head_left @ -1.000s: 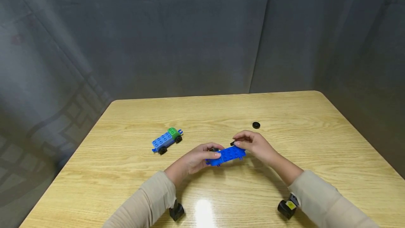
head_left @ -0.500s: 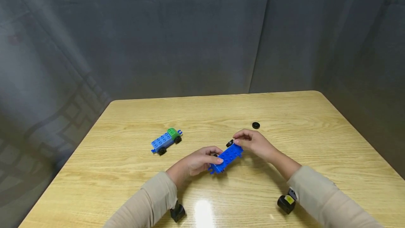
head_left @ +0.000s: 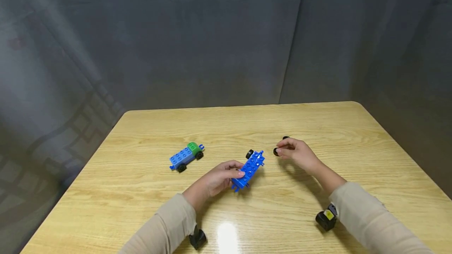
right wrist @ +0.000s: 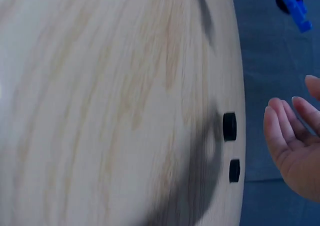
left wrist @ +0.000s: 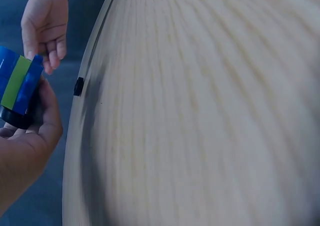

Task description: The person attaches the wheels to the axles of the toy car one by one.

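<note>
My left hand point(head_left: 223, 177) grips a blue toy-car chassis point(head_left: 251, 166) by its near end, thumb on top, and holds it tilted above the table. A black wheel point(head_left: 249, 154) sits at the chassis's far left side. In the left wrist view the held toy point(left wrist: 25, 83) shows a green stripe and a black wheel point(left wrist: 15, 118) underneath. My right hand point(head_left: 298, 154) is to the right, apart from the chassis, fingers loosely bent with nothing between them in the right wrist view. Below it two loose black wheels point(right wrist: 229, 126) rest on the table; in the head view one wheel point(head_left: 276, 151) shows beside the fingertips.
A finished-looking toy car point(head_left: 184, 158), light blue with a green front block and black wheels, stands to the left on the wooden table point(head_left: 159, 124). The farther loose wheel point(head_left: 285, 137) is partly behind the right hand. A dark curtain point(head_left: 212, 42) hangs beyond the table.
My right hand has left the chassis and moved right, over the loose wheels. The left hand has turned the chassis so its far end points more away, bringing its attached wheel into view.
</note>
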Motion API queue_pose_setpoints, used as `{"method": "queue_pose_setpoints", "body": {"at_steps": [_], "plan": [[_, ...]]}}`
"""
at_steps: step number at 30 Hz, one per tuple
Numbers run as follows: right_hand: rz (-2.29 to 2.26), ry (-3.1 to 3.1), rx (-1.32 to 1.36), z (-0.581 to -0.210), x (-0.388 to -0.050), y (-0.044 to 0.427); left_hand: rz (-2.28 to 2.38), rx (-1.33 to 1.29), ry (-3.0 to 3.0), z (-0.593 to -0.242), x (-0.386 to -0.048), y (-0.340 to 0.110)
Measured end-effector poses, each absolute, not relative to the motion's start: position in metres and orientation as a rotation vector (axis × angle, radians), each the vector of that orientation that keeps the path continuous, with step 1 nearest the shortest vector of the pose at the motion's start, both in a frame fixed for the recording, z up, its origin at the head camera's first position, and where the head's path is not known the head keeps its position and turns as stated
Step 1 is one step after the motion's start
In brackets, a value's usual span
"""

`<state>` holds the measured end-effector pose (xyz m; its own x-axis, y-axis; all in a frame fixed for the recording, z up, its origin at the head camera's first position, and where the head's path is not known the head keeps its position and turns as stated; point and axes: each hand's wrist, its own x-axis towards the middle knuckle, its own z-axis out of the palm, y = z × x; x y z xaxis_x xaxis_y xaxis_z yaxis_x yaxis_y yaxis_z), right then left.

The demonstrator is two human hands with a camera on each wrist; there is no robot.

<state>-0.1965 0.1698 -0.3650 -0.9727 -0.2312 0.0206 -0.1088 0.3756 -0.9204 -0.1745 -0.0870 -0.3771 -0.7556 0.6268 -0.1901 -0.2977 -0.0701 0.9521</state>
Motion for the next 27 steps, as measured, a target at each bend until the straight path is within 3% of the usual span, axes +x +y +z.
{"method": "queue_pose_setpoints", "body": {"at_steps": [27], "plan": [[-0.98,2.817,-0.402,-0.389,-0.237,0.167,2.032,0.267,1.567,-0.38,-0.181,-0.084]]}}
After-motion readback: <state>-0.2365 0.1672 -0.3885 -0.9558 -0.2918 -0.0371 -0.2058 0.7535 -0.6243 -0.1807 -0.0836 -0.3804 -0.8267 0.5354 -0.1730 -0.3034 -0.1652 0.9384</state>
